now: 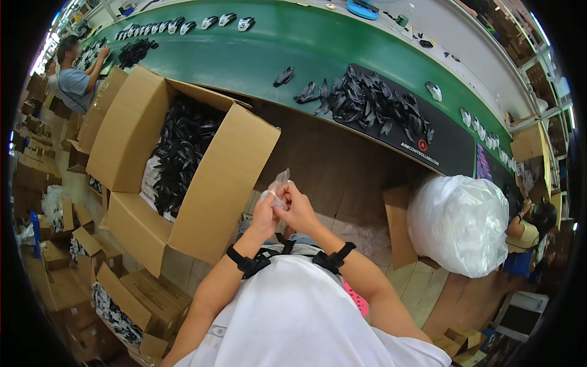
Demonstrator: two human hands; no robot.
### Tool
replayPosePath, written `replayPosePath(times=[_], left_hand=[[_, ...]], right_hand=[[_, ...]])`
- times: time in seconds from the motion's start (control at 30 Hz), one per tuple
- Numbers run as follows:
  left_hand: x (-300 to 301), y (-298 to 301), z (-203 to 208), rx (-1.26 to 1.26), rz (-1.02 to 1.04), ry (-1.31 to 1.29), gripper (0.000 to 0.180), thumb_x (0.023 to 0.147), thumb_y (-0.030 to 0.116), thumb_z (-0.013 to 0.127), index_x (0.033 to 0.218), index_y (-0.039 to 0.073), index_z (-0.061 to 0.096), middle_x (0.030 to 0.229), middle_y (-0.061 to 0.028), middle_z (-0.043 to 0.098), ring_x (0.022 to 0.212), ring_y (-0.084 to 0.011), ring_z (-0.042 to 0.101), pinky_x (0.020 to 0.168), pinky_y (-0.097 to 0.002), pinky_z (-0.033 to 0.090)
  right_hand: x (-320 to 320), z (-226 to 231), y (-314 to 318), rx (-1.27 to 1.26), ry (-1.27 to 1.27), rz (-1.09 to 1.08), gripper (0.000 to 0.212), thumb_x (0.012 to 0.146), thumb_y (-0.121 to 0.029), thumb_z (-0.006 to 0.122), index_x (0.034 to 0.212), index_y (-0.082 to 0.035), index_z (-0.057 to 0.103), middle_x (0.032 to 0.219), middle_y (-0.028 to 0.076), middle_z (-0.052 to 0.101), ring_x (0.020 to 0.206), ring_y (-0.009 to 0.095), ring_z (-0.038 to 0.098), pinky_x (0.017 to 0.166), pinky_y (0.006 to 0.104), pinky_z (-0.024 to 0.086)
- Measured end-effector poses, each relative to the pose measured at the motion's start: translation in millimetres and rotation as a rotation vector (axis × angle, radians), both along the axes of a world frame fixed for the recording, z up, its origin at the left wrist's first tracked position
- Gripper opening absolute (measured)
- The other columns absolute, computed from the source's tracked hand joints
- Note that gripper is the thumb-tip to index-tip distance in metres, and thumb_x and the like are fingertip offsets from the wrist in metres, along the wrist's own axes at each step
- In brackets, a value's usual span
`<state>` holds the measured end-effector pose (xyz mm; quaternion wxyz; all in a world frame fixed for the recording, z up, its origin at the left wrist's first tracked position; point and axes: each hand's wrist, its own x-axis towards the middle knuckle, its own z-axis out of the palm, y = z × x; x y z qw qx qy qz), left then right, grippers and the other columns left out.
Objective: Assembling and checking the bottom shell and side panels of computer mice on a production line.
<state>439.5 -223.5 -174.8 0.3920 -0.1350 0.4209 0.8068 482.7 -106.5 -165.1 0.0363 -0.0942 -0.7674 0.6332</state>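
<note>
You have a small, crinkled clear plastic bag (280, 184) between your hands, just to the right of the open carton (227, 174). Your left grip (262, 218) is closed on the bag's lower part, nearer the carton; your right grip (299, 211), on the bag's side away from the carton, pinches it with bent fingers. Your two hands meet at the bag, and its loose end sticks up above them. You wear a black strap on each wrist, both to the right of the carton.

Inside the carton you have a heap of glossy black curved parts (183, 150), with some white wrapping at its edge. Beyond the carton runs a green worktop (232, 64). On it, to the carton's right, a black mat (455, 144) carries a pile of similar dark parts (379, 101), a few of them spilling off toward the carton. A row of black-and-white shells (246, 24) lines the worktop's far side, beyond the carton. Well to the carton's right sits a big, bulging clear plastic sack (458, 226). A co-worker (74, 92) in a blue top is at the worktop, beyond the carton and to its left.
</note>
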Motion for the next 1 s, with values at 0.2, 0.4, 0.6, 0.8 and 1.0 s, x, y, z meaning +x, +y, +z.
replayPosePath(times=[0.2,0.4,0.6,0.8,1.0], left_hand=[[10,29,18,-0.027,0.139,0.083,0.034,0.094,0.013,0.040,0.126,0.001,0.046,0.113,-0.0070,0.057,0.099,-0.0165,0.058,0.087,-0.0307,0.047],[-1,8,-20,-0.241,0.078,0.209,0.030,0.090,0.009,0.049,0.119,0.001,0.053,0.105,-0.0048,0.061,0.088,-0.0144,0.061,0.076,-0.0274,0.049],[-6,8,-19,-0.627,0.056,0.736,0.027,0.085,0.014,0.059,0.108,0.000,0.059,0.085,-0.0148,0.066,0.072,-0.0282,0.064,0.064,-0.0349,0.049],[-1,6,-8,-0.943,-0.185,1.075,0.039,0.080,0.015,0.060,0.114,-0.001,0.051,0.088,-0.0289,0.060,0.081,-0.0441,0.059,0.068,-0.0467,0.047],[6,10,1,-0.253,-0.407,0.575,0.049,0.078,-0.002,0.043,0.126,-0.003,0.038,0.127,-0.0117,0.043,0.114,-0.0182,0.044,0.094,-0.0308,0.039]], right_hand=[[-14,-6,2,0.470,-0.028,-0.270,0.015,0.071,-0.012,0.061,0.078,-0.007,0.049,0.062,0.014,0.059,0.062,0.037,0.060,0.053,0.0457,0.045],[-6,-12,6,0.126,0.003,0.022,0.014,0.072,-0.007,0.064,0.075,-0.005,0.051,0.055,0.004,0.051,0.051,0.014,0.053,0.050,0.0283,0.042],[-7,-23,3,-0.433,-0.112,0.034,0.019,0.082,-0.015,0.066,0.080,-0.005,0.050,0.069,-0.003,0.053,0.061,0.003,0.048,0.054,0.0193,0.038],[-7,-10,10,-0.488,-0.179,-0.021,0.020,0.083,-0.016,0.067,0.077,-0.006,0.050,0.063,-0.004,0.052,0.057,0.002,0.047,0.050,0.0189,0.035],[-8,-25,15,0.169,-0.104,-0.244,0.019,0.069,-0.010,0.065,0.064,-0.004,0.048,0.055,0.001,0.050,0.051,0.006,0.047,0.047,0.0257,0.039]])
